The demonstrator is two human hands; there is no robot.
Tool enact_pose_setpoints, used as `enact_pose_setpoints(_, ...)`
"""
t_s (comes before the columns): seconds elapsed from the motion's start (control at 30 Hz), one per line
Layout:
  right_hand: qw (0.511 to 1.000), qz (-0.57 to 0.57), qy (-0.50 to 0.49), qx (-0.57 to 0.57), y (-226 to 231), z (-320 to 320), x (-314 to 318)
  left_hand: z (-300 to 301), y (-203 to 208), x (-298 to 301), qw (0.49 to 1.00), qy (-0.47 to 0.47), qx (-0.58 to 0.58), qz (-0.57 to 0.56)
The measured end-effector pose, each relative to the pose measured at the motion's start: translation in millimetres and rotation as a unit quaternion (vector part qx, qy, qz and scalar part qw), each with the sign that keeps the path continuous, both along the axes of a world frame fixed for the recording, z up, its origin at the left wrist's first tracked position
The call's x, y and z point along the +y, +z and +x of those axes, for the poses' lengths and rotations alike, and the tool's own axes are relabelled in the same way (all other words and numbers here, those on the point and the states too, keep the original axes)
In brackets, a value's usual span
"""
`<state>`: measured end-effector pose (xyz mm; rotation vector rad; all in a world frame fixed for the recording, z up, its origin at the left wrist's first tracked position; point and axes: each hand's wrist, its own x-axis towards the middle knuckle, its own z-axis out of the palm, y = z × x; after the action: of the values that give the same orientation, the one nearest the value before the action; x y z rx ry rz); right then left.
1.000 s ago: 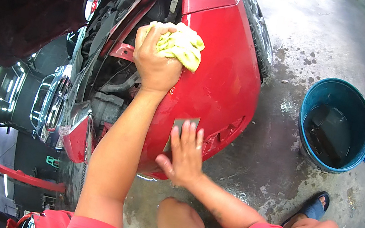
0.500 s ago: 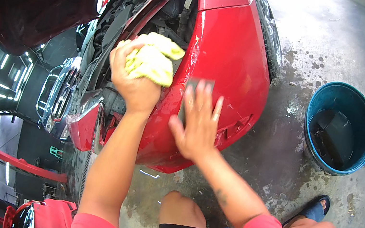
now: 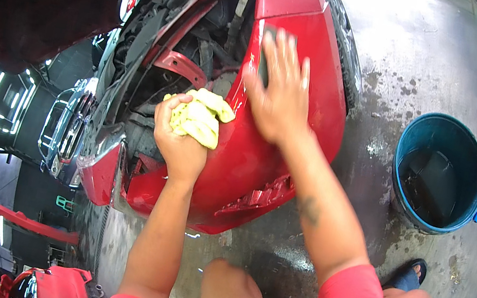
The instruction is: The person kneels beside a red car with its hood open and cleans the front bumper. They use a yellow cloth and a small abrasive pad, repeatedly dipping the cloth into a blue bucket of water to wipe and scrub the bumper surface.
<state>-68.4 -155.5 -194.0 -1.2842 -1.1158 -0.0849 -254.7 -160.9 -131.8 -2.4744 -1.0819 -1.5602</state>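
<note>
Red bumper (image 3: 326,113) of the car takes up the middle of the view, reaching from about twelve o'clock down to six, with a tyre (image 3: 345,56) just beyond it toward one o'clock. Right hand (image 3: 283,96) lies flat over it at one o'clock, a thin dark sheet (image 3: 263,64) showing beneath; that grip is unclosed, fingers nearly straight and slightly spread, thumb out to the side. Left hand (image 3: 180,146) is at nine o'clock, its grip curled around a bunched yellow cloth (image 3: 198,119) that overlaps the bumper's inner edge; whether the cloth touches the paint I cannot tell. Exposed engine bay (image 3: 202,47) parts lie toward eleven o'clock. At three o'clock a teal bucket (image 3: 418,135) containing dark liquid stands on the wet concrete floor (image 3: 354,252), with a blue sandal (image 3: 404,279) at four o'clock.
</note>
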Motion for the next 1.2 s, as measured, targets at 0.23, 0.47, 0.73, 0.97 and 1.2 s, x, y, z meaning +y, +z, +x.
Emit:
enact_pose_setpoints(0.23, 0.995, -0.015, 0.098, -0.006, -54, -71, -85, 8, 3, -11, 0.999, 0.026, 0.022, -0.003)
enact_pose_setpoints(0.47, 1.0, 0.008, -0.006, -0.003, 1, 26, 22, 10, -2, -9, 0.999, -0.003, 0.029, 0.038)
enact_pose_setpoints(0.73, 0.995, 0.087, 0.046, 0.004, -114, -50, -91, 31, -1, -20, 0.981, -0.033, 0.119, 0.152)
enact_pose_setpoints(0.97, 0.994, -0.023, 0.055, -0.093, -87, 115, -89, 35, -19, -42, 0.959, -0.131, 0.136, 0.21)
enact_pose_setpoints(1.2, 0.89, -0.407, -0.076, -0.191, -163, 350, -170, 254, -133, -119, 0.937, -0.313, 0.145, -0.057)
